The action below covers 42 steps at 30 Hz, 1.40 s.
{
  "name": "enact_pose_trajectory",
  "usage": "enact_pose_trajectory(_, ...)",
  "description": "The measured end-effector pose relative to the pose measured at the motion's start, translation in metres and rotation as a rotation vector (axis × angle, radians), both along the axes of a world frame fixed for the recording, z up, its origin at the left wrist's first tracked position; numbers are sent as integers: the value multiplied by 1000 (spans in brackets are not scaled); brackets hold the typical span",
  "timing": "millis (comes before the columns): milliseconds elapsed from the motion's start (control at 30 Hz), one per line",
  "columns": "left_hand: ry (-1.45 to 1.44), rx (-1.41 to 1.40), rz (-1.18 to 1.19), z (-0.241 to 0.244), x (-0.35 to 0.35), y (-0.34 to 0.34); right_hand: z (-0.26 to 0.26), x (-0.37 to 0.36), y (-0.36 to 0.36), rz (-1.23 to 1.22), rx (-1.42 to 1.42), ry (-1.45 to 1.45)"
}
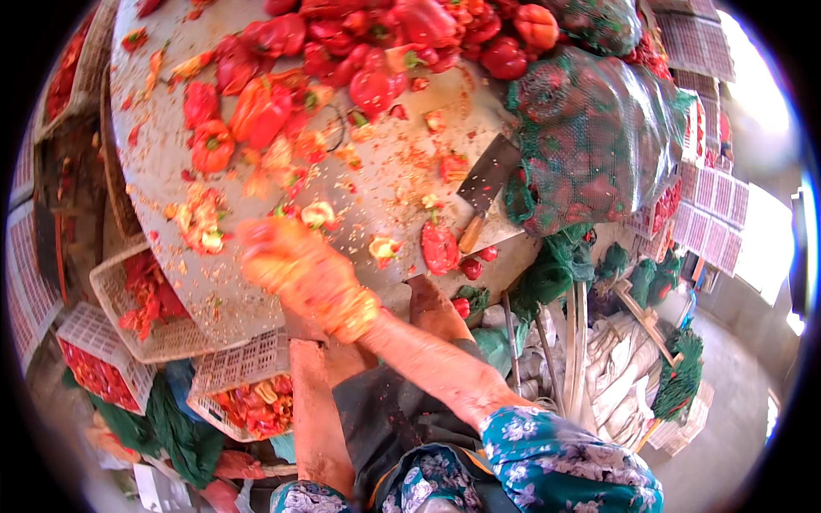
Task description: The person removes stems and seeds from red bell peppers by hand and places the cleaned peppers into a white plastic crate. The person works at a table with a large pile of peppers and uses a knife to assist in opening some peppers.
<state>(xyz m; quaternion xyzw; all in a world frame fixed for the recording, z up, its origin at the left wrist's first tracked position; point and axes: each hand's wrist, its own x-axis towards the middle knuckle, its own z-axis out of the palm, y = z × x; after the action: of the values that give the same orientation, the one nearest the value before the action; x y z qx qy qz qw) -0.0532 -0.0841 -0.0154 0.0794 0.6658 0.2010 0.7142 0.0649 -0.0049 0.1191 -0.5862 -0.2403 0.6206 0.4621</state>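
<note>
My right hand (301,272), in a stained orange glove, reaches across my body over the near edge of the metal tabletop (244,308). It is blurred and its fingers look curled; whether they hold something cannot be made out. A pepper core (319,215) lies just beyond it, and a heap of cores and scraps (200,218) to its left. My left forearm runs up towards the right wrist, but the left hand is hidden. Red bell peppers (378,90) are piled at the far side. To the right rests a cleaver (490,173) with a wooden handle, beside a cut red pepper (439,247).
A green mesh sack (584,141) of peppers stands on the table's right side. Below the left edge are plastic crates, one (160,343) holding red pieces and another (240,353) filled with scraps. White sacks (616,365) and green netting (551,272) lie at the right.
</note>
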Motion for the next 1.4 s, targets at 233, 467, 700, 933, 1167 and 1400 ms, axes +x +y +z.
enact_pose_trajectory(233,-12,425,-342,25,154,54,-50,192,-67,-615,-193,-39)
enact_pose_trajectory(467,573,1644,-1126,23,367,180,-97,281,-174,-607,-374,-291)
enact_pose_trajectory(700,831,1411,-1533,1,488,245,-171,303,-236,-633,-301,-118)
enact_pose_trajectory(933,970,806,-1848,24,438,152,-163,316,-203,-267,-569,-497)
enact_pose_trajectory(1167,991,2079,-1235,47,497,217,-152,321,-196,-201,-549,-605)
enact_pose_trajectory(1400,845,1276,-1800,54,572,302,-157,323,-190,-219,-535,-564)
